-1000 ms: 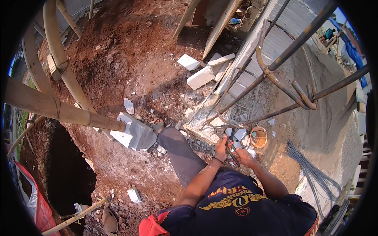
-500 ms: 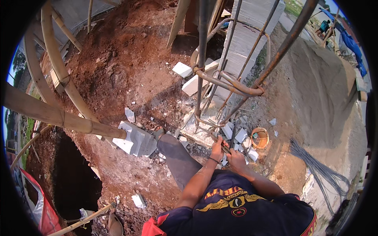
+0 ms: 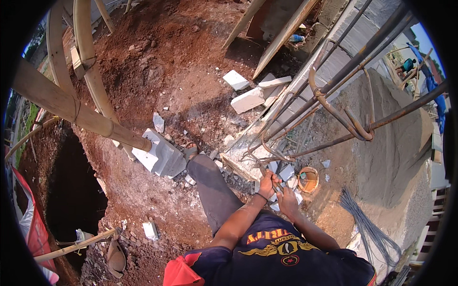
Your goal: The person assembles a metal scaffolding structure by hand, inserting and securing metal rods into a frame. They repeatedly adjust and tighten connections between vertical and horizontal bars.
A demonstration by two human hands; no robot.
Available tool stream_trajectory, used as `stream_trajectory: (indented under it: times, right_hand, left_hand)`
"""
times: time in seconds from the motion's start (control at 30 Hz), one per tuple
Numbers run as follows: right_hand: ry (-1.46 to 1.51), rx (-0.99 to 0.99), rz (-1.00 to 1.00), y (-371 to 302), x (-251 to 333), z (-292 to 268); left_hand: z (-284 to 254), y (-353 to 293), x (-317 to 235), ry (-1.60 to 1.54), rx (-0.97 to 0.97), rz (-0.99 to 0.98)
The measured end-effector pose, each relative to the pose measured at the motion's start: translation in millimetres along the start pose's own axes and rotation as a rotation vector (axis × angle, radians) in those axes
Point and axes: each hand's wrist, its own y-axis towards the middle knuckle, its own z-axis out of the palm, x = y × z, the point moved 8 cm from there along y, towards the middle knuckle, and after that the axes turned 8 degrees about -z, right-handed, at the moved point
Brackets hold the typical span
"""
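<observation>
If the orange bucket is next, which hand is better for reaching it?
Probably the right hand: the orange bucket sits just beyond it, to its right. The left hand is farther left, so it must stretch more.

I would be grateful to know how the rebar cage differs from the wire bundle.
The rebar cage has thick, rust-brown bars, while the wire bundle has thin, grey strands. The rebar cage is an open frame; the wire bundle is a loose sheaf. The rebar cage rises at a slant, whereas the wire bundle lies on the ground. Both look metallic.
</observation>
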Motion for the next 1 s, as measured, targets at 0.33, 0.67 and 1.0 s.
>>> stream_trajectory:
  times: [0.33,0.67,1.0]
  right_hand:
    - [-0.287,-0.03,-0.176,17,21,-24]
    - [0.794,0.671,0.594,-11,-29,57]
    - [1.293,0.79,0.718,-17,-26,79]
  left_hand:
    - [-7,-68,-91,0.878,-0.364,0.017]
    - [120,-26,-193,0.916,-0.154,0.264]
    - [159,-17,-175,1.114,0.023,-0.164]
